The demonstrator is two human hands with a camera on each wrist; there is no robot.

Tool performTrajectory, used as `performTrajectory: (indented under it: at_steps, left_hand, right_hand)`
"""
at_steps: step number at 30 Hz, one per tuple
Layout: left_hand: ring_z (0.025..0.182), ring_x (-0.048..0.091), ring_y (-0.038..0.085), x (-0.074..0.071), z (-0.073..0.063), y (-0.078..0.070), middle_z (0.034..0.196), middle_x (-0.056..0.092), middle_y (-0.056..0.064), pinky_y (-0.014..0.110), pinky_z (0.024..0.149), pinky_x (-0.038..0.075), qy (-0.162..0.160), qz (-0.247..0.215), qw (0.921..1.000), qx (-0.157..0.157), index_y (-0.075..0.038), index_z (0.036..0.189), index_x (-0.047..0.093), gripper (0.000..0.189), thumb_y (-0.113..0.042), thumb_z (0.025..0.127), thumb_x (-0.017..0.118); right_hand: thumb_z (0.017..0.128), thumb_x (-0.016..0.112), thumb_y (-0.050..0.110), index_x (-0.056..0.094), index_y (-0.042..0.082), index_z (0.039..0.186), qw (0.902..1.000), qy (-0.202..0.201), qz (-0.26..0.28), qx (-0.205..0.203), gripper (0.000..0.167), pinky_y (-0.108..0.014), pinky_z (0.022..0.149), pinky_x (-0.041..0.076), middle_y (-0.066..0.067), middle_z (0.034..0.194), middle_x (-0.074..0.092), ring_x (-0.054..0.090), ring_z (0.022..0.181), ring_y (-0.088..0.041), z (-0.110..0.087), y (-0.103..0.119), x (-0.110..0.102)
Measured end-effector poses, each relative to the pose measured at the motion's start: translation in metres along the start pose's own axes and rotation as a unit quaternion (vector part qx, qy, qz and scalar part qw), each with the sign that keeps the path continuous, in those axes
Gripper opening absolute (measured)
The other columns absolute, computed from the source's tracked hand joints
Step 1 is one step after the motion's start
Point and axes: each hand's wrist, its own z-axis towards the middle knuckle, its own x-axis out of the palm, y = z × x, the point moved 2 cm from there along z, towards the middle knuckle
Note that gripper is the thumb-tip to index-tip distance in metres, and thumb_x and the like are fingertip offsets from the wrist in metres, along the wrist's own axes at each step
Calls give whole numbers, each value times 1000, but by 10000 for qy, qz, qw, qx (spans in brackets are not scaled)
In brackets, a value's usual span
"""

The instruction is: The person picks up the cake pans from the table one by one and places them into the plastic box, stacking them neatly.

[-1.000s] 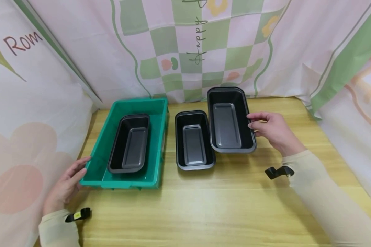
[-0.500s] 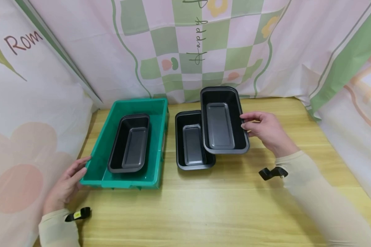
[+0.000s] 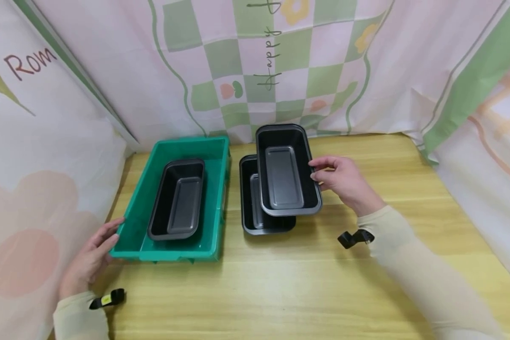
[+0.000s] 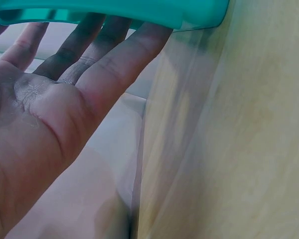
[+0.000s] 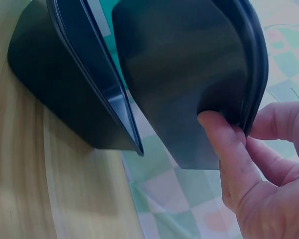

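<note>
Pinched by its right rim, a dark loaf pan [image 3: 284, 177] hangs from my right hand [image 3: 344, 182]. In the right wrist view, the thumb [image 5: 224, 144] presses its outer wall and the other fingers lie across the rim. The held pan is raised above a second loaf pan [image 3: 250, 222] on the table, covering much of it in the head view; the right wrist view shows a gap between them. My left hand [image 3: 89, 257] touches the near left corner of a green plastic tray [image 3: 129, 241], its straight fingers reaching under the rim in the left wrist view. Inside the tray lies a third loaf pan [image 3: 182, 205].
The wooden table [image 3: 272, 288] extends in front of the pans and to their right. A patterned cloth [image 3: 276, 71] hangs behind it, and more cloth hangs at the left and right sides. Both wrists carry small black mounts.
My right hand has carried its loaf pan leftward, from beside the second pan to over it. The left hand, the green tray and the pan inside it have stayed in place.
</note>
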Motion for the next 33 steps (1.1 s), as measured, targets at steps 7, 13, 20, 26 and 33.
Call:
performTrajectory:
  at_steps: [7,13,20,26,33]
  left_hand:
    - [101,47,5,-1,-2,2,141,34,-12,22,58,46,38,-66,9999,-126,-18,152,36,44,-10,108,36]
    - [108,44,4,-2,-1,3,141,33,-11,22,58,47,76,-160,9998,-81,-17,151,35,44,-11,108,36]
    - [89,50,3,0,0,3,141,34,-11,20,51,42,63,-241,9997,-8,-17,150,38,43,-8,108,36]
    - [70,49,3,1,1,1,140,35,-12,20,49,41,65,-246,9996,90,-17,149,39,43,-8,108,36]
    - [80,51,4,1,0,1,140,36,-12,19,50,42,82,-248,9995,153,-16,150,39,43,-7,107,35]
  right_hand:
    - [89,59,-5,58,-9,125,9999,95,72,-54,36,-30,67,55,-22,114,57,60,82,-15,6,7,18]
    - [88,59,-5,59,-8,124,9996,140,182,-146,36,-31,65,55,-18,107,56,60,79,-16,10,16,36]
    - [86,62,-7,60,-9,122,9988,261,352,-234,36,-31,63,56,-19,106,57,61,76,-16,11,26,59]
    - [85,64,-7,62,-8,118,9983,373,383,-240,33,-30,60,54,-21,109,60,60,71,-16,12,32,78]
    - [85,63,-7,63,-7,116,9970,531,473,-292,31,-29,58,53,-22,105,62,60,68,-17,13,38,102]
